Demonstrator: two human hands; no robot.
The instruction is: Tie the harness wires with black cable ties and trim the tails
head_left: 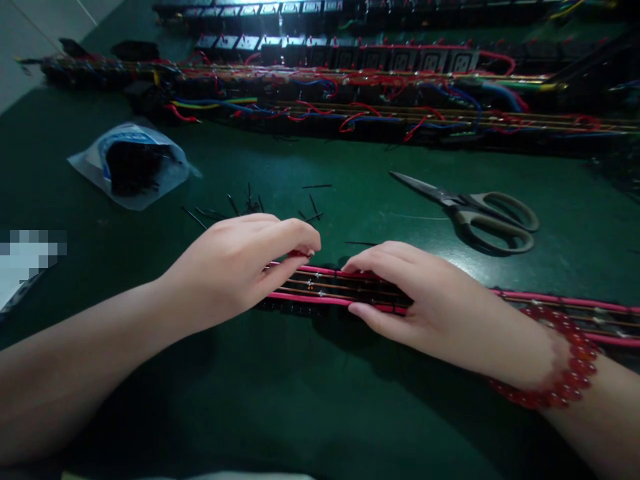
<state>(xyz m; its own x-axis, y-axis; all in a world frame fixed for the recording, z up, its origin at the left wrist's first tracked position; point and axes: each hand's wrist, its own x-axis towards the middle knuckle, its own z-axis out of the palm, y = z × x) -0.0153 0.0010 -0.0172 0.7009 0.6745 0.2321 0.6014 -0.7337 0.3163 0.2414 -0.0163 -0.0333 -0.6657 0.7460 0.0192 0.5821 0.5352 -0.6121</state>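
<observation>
A long narrow wired strip (325,283), with red wires along both edges and copper-coloured bars with solder spots between them, lies across the front of the table. My right hand (415,300) grips it, thumb on the near edge and fingers over the far edge. To the left, my left hand (245,260) is held over the strip, thumb and fingers pinched together. A bit of red shows at its fingertips, but what it holds is hidden. Dark bands cross the strip near my right fingers. Several thin black offcuts (250,202) lie just beyond my left hand.
Scissors (463,207) lie beyond my right hand, blades pointing left. A clear plastic bag (170,179) of black pieces sits at the left. Several wired strips (350,117) with red, blue and yellow-green wires stretch across the back of the green table (250,393).
</observation>
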